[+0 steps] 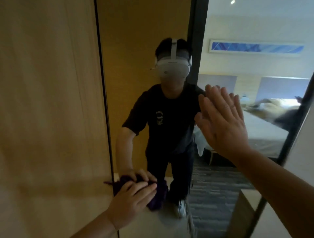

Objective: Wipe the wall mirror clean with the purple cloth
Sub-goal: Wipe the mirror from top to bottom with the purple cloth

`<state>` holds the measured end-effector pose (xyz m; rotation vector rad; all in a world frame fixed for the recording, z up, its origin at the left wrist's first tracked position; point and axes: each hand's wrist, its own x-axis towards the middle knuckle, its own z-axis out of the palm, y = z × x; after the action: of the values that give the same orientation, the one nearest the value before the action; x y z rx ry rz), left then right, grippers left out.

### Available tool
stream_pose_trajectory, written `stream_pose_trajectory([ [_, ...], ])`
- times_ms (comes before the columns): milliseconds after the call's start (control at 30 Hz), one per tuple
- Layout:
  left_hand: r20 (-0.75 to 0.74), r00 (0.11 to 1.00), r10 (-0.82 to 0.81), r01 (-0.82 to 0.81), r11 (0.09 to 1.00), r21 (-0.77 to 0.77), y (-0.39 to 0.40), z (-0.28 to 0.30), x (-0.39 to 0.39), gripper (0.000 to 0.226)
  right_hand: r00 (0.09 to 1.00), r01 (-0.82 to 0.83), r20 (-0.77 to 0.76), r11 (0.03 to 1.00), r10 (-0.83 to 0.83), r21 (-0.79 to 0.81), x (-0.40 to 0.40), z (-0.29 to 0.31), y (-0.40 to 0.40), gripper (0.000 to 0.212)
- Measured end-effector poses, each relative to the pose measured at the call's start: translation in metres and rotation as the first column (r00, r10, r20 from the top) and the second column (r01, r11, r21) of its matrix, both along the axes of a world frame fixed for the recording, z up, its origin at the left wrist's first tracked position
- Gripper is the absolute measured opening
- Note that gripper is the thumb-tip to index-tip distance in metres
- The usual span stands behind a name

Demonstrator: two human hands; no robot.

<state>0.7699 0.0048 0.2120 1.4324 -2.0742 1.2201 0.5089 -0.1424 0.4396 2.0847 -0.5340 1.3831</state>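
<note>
From the head camera, your left hand (129, 202) presses the purple cloth (158, 195) against the lower left of the wall mirror (220, 178), fingers (144, 187) curled over the bunched fabric, close to the wooden panel (51, 119). Your right hand (222, 122) lies flat on the glass higher up, fingers straight and together. A bed (265, 129) shows in the reflection.

We see a dim, soft picture. The brightest area is the upper right, where a ceiling light (232, 1) glows in the reflection. The reflected figure at centre is dark and underexposed; straight edges bow toward the frame's sides, and everything looks slightly blurred.
</note>
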Motion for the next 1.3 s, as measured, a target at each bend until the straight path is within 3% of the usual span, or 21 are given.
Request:
stream_pose_trajectory([
  [67,-0.107,0.990,-0.087,0.070,0.986,-0.154,-0.010,0.067,-0.014,0.034,0.998,0.062,0.001,0.996,-0.062,0.066,-0.025,-0.003,0.002,0.055],
  [167,-0.138,0.978,-0.155,0.096,0.927,-0.363,-0.035,0.182,-0.036,0.034,0.991,0.136,-0.029,0.977,-0.133,0.166,-0.054,-0.005,0.003,0.061],
  [300,-0.053,0.992,-0.118,0.086,0.907,-0.412,-0.065,0.294,-0.073,0.042,0.983,0.183,-0.049,0.965,-0.177,0.186,-0.069,-0.010,-0.009,0.065],
  [433,0.050,0.998,-0.025,0.041,0.932,-0.359,-0.084,0.255,-0.090,0.047,0.984,0.178,-0.028,0.976,-0.176,0.123,-0.074,-0.028,-0.029,0.061],
  [533,0.087,0.993,-0.077,0.101,0.944,-0.314,-0.085,0.166,-0.088,0.044,0.986,0.163,-0.002,0.980,-0.164,0.114,-0.072,-0.043,-0.037,0.062],
  [700,0.153,0.988,0.019,0.008,0.984,-0.177,-0.069,-0.008,-0.072,0.055,0.990,0.139,0.022,0.985,-0.142,0.105,-0.071,-0.076,-0.038,0.059],
  [800,0.128,0.991,0.029,-0.013,0.992,-0.129,-0.061,-0.048,-0.068,0.047,0.991,0.126,0.032,0.988,-0.129,0.093,-0.069,-0.092,-0.038,0.057],
  [1033,-0.026,0.997,-0.076,0.074,0.996,-0.051,-0.046,-0.004,-0.080,0.035,0.993,0.121,-0.012,0.983,-0.121,0.138,-0.074,-0.089,-0.031,0.060],
  [1200,-0.169,0.964,-0.206,0.153,0.948,-0.279,-0.065,0.146,-0.115,0.034,0.991,0.136,-0.026,0.969,-0.133,0.205,-0.101,-0.065,-0.021,0.059],
  [1300,-0.156,0.953,-0.261,0.175,0.890,-0.420,-0.090,0.244,-0.139,0.035,0.980,0.195,-0.017,0.956,-0.196,0.221,-0.115,-0.048,-0.028,0.057],
])
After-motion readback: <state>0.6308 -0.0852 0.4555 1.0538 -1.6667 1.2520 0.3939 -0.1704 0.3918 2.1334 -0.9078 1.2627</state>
